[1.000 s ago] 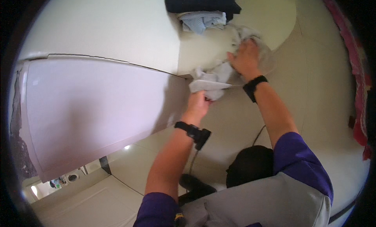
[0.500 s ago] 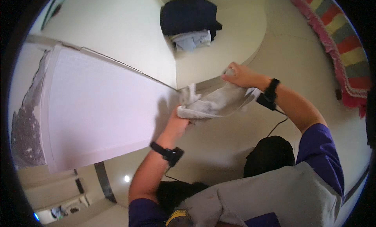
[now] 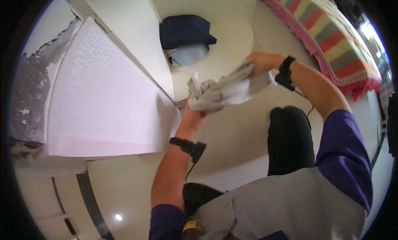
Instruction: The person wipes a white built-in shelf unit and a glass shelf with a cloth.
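A light grey-white cloth (image 3: pixel 232 90) is stretched between my two hands, bunched and folded, above the floor. My left hand (image 3: pixel 194 115) is closed on its left end, with the fingers mostly hidden under the folds. The right end is gripped by my right hand (image 3: pixel 264 62), its fingers wrapped round the fabric. A loose, bunched end of the cloth sticks up over my left hand. Beyond the cloth, a dark navy folded cloth (image 3: pixel 185 32) and a pale blue-grey cloth (image 3: pixel 188 54) lie on a rounded cream ledge (image 3: pixel 234 30).
To the left stands a white wall panel (image 3: pixel 107 99) with a raised pattern, beside a rough grey broken patch (image 3: pixel 31 90). A striped cover with pink fringe (image 3: pixel 331 41) hangs at the upper right. Pale floor tiles (image 3: pixel 232 144) lie below my hands.
My view has shifted, with the striped cover showing more fully. Both hands still hold the cloth, which is now more gathered and slopes up toward my right hand.
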Demonstrator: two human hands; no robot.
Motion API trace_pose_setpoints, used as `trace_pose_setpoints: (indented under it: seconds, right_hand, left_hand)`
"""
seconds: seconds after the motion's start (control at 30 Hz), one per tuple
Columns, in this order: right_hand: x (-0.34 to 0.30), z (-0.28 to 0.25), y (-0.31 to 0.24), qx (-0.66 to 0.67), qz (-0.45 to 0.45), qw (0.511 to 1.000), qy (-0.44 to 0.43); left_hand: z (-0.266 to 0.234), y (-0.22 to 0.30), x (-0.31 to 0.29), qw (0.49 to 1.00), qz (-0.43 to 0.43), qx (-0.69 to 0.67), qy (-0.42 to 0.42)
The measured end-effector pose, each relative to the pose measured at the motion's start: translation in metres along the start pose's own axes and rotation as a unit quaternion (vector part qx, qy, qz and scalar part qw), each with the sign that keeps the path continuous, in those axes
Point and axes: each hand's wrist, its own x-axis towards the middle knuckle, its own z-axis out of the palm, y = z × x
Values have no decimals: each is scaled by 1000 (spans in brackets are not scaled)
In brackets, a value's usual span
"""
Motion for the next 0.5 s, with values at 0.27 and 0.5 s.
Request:
trace_pose_setpoints:
  seconds: [0.27, 0.5]
  right_hand:
    - [80, 47, 25, 135, -218, 947, -196]
    - [76, 23, 88, 125, -265, 952, 85]
  left_hand:
    - [0, 51, 2, 779, -69, 623, 28]
    - [61, 61, 53, 560, -83, 824, 7]
